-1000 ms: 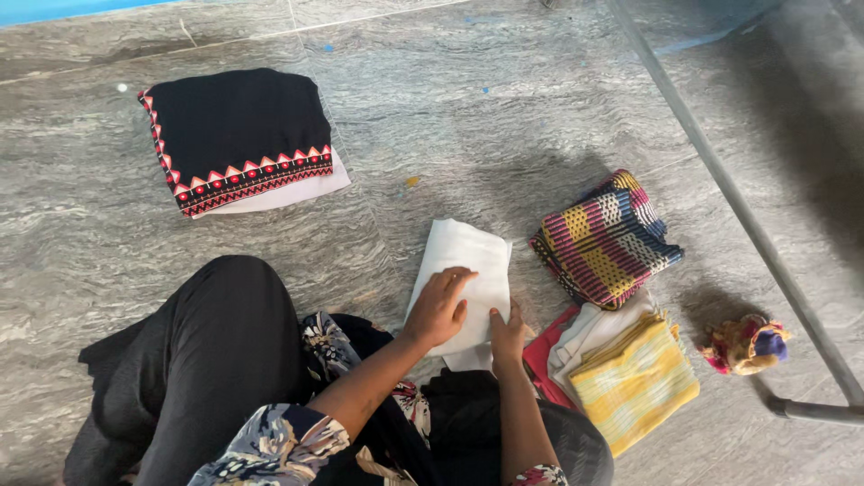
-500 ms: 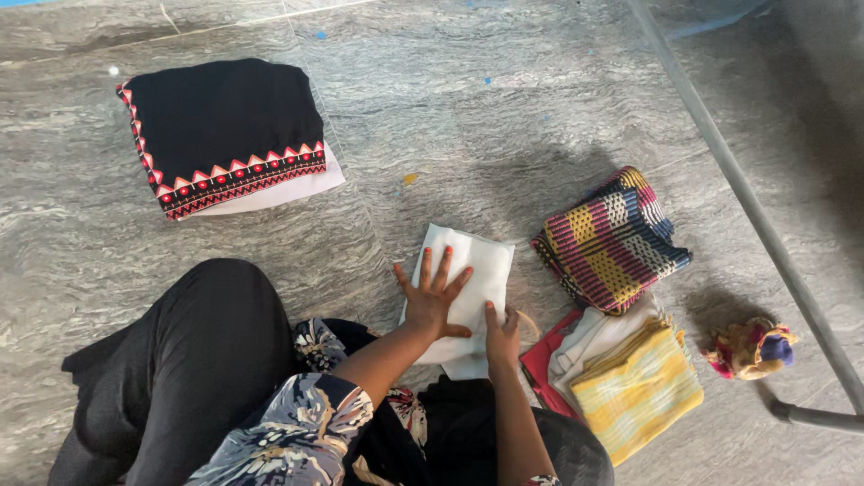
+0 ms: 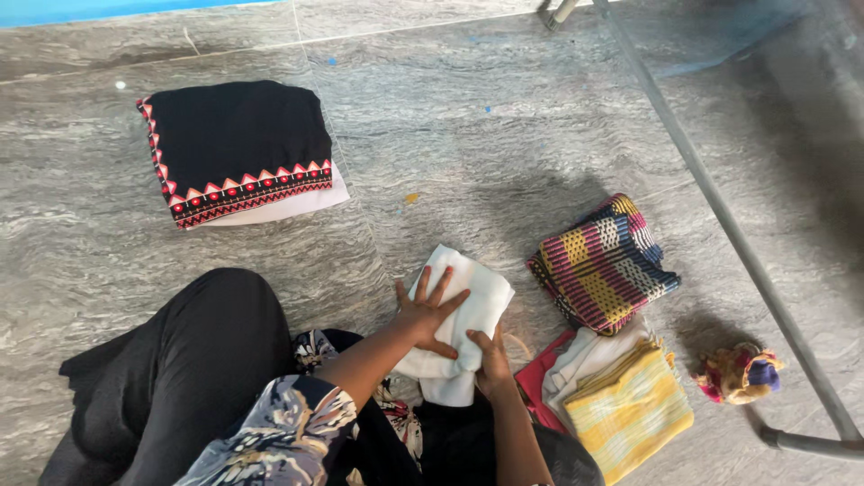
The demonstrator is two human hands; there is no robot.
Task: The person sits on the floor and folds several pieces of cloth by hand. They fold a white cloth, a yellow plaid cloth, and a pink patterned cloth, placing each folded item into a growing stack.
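Note:
A folded white cloth lies on the grey floor in front of my crossed legs. My left hand rests flat on top of it with fingers spread. My right hand grips the cloth's near right edge, where the fabric bunches up. The cloth's near end is lifted and rumpled toward my lap.
A folded black cloth with a red zigzag border lies far left. At right sit a multicoloured woven cloth, a stack with a yellow cloth on top, and a small colourful bundle. A metal frame leg crosses the right side.
The white cloth was flat under my pressing hands; now its near end is gathered and lifted, with my right hand closed on it.

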